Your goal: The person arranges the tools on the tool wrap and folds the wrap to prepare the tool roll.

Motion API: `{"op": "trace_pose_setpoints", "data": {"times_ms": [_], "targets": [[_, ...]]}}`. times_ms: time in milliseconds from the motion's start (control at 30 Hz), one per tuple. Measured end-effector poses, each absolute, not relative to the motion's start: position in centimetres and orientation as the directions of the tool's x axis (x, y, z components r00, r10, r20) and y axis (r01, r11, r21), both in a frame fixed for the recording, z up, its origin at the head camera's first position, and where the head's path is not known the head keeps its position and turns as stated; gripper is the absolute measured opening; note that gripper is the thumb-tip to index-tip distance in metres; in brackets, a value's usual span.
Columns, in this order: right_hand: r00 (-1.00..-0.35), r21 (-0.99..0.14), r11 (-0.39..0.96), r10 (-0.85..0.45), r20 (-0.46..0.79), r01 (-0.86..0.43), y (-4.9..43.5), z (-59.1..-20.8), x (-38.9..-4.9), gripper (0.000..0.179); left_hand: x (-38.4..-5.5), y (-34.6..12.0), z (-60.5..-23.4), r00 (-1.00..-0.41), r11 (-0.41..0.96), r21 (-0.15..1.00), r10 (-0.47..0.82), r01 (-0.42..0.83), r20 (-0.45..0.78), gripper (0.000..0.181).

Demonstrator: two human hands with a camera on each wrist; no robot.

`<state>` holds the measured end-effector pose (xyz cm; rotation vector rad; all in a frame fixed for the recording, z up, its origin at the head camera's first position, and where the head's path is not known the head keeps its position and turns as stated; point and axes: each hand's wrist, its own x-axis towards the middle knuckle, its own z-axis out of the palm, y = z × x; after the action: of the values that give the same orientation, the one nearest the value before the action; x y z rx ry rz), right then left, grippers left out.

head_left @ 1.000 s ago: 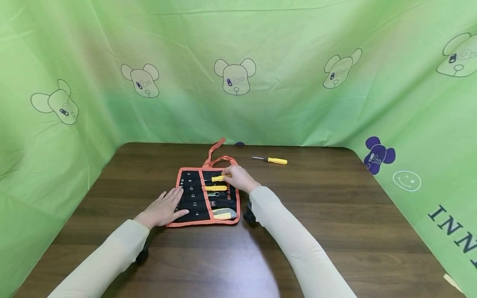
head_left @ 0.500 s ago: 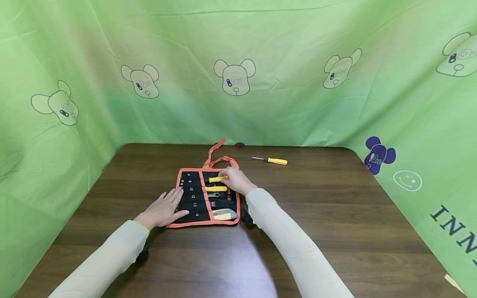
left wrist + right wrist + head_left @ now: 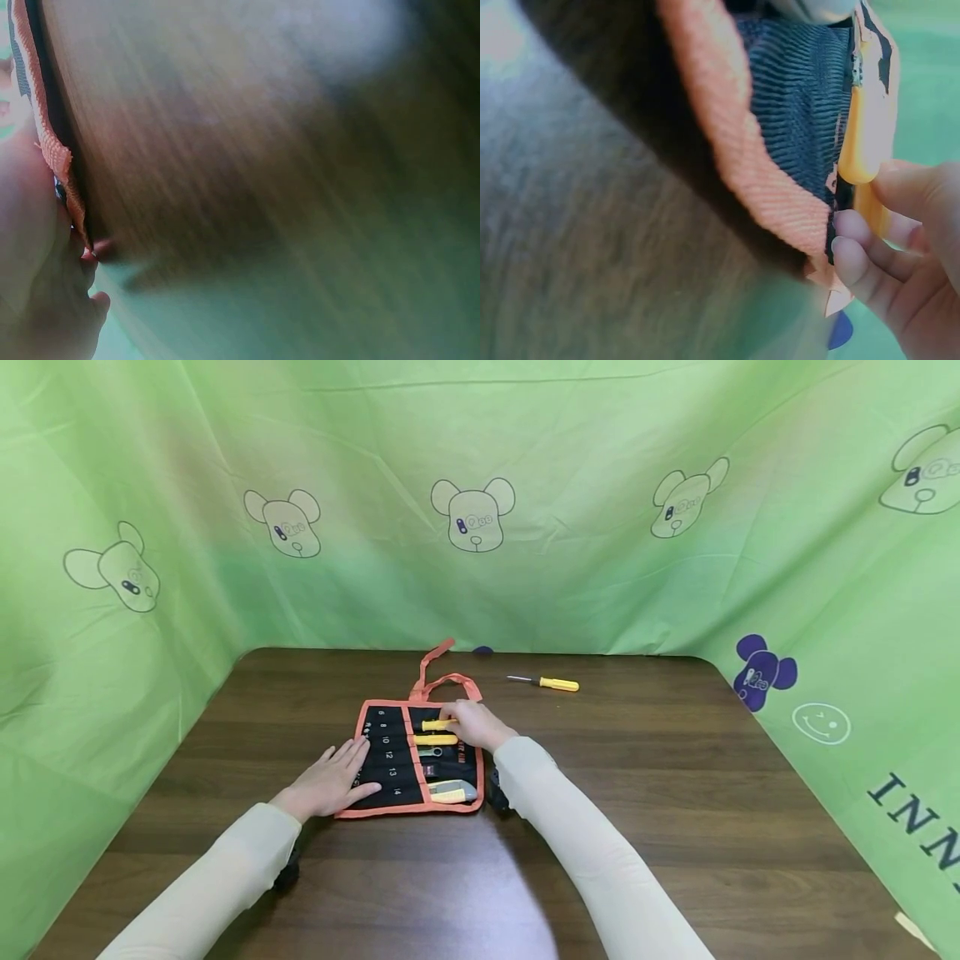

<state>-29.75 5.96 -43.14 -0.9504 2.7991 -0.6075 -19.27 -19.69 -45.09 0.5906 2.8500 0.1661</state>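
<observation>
A black tool roll (image 3: 388,782) with orange edging lies spread on the table. My left hand (image 3: 330,782) rests flat across its left edge, fingers straight. At the top pocket, my right hand (image 3: 476,724) pinches the yellow handle of a screwdriver (image 3: 433,725); the shaft is hidden in the pocket. In the right wrist view, thumb and fingers hold this handle (image 3: 870,208) behind another yellow handle (image 3: 859,150). That second yellow-handled tool (image 3: 437,740) sits in the pocket below. Lower pockets hold a small ring-ended tool (image 3: 431,752) and a utility knife (image 3: 454,792).
Another yellow-handled screwdriver (image 3: 558,684) lies loose toward the back of the wooden table (image 3: 675,793). Orange ties (image 3: 429,667) trail from the roll's far edge. A green printed curtain (image 3: 375,585) surrounds the table's back and sides.
My right hand has shifted slightly left with the screwdriver, whose handle now sits closer to the pocket's edge, its dark shaft no longer showing. The left hand has stayed in place.
</observation>
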Motion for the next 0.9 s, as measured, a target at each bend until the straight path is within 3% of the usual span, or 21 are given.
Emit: {"op": "trace_pose_setpoints", "data": {"times_ms": [233, 600, 900], "targets": [[-0.775, -0.398, 0.731, -0.628, -0.073, -0.554, 5.5, -42.6, -29.5, 0.022, -19.2, -19.9, -45.2, -0.884, 0.899, 0.166, 0.432, 0.405, -0.178, 0.084], [-0.731, -0.341, 0.672, -0.678, 0.077, -0.658, 4.8, -42.9, -29.5, 0.014, -19.2, -19.9, -45.1, -0.880, 0.892, 0.186, 0.442, 0.411, -0.175, 0.086], [-0.760, -0.314, 0.712, -0.648, 0.051, -0.628, 4.5, -42.8, -29.6, 0.016, -19.2, -19.8, -44.9, -0.878, 0.895, 0.182, 0.439, 0.408, -0.191, 0.085]]}}
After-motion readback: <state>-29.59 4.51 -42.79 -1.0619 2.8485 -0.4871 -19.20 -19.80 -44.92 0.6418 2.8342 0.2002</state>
